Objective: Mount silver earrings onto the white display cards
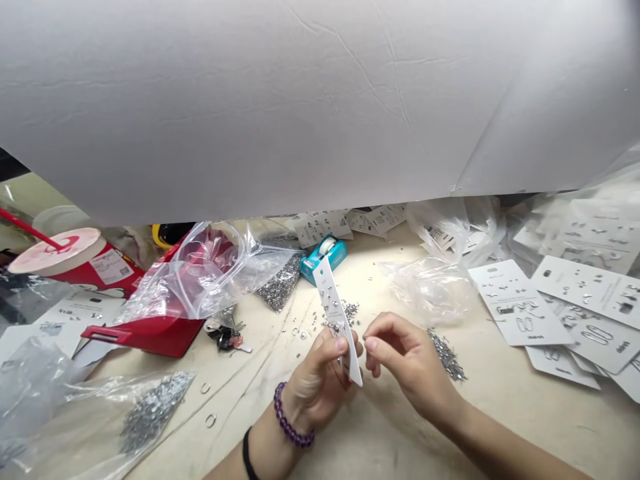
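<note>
My left hand grips a white jewellery display card edge-on, tilted away from me, with small silver pieces fixed along it. A purple bead bracelet and a black band sit on that wrist. My right hand is close beside the card's lower end, thumb and forefinger pinched on something tiny that I cannot make out. Loose silver pieces lie scattered on the cream table just behind the card, and another small heap of silver pieces lies behind my right hand.
A big white sheet hangs across the upper view. Finished cards pile up at right. A teal tape dispenser, clear bags of silver parts, a red box, a lidded cup and keys stand at left.
</note>
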Demonstrator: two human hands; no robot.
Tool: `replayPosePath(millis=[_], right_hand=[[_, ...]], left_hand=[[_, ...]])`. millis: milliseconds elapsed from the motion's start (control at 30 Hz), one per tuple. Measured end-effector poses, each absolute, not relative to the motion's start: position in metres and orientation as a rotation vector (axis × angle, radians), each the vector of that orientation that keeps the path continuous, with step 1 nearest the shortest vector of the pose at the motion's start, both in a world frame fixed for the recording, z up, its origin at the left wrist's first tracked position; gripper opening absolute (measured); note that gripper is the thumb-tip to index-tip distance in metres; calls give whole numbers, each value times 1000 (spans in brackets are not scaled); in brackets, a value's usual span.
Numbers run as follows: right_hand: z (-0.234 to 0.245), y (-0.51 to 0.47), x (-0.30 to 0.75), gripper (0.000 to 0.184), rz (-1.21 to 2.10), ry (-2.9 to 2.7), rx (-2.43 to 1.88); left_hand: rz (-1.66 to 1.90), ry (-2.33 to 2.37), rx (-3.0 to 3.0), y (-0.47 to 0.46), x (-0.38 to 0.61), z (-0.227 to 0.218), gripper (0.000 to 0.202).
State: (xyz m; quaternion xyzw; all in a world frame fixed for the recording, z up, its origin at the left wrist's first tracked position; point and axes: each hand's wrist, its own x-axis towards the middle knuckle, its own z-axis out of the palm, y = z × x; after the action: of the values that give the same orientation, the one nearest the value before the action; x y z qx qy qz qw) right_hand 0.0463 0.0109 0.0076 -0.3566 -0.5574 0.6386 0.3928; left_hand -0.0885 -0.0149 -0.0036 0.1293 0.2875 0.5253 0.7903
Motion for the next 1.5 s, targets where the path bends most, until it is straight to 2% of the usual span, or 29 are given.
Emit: replayPosePath(millis=[367, 567, 700, 1233, 1500], right_hand=[[3, 8, 44, 6, 1710, -1294, -772], [2, 6, 45, 6, 1536, -1452, -816], [0, 6, 47, 8, 1380, -1575, -856], [-3, 5, 48, 11, 1322, -1628, -843], [1, 5, 48, 5, 1601, -1461, -778]], left_hand=[[1099, 617, 399, -17, -85, -7, 23], [1145, 591, 336, -19, -82, -8, 21], [1156, 582, 305, -19, -80, -9, 27], [1160, 557, 203, -20, -75, -10, 23], [1090, 612, 320, -22, -79, -8, 24]])
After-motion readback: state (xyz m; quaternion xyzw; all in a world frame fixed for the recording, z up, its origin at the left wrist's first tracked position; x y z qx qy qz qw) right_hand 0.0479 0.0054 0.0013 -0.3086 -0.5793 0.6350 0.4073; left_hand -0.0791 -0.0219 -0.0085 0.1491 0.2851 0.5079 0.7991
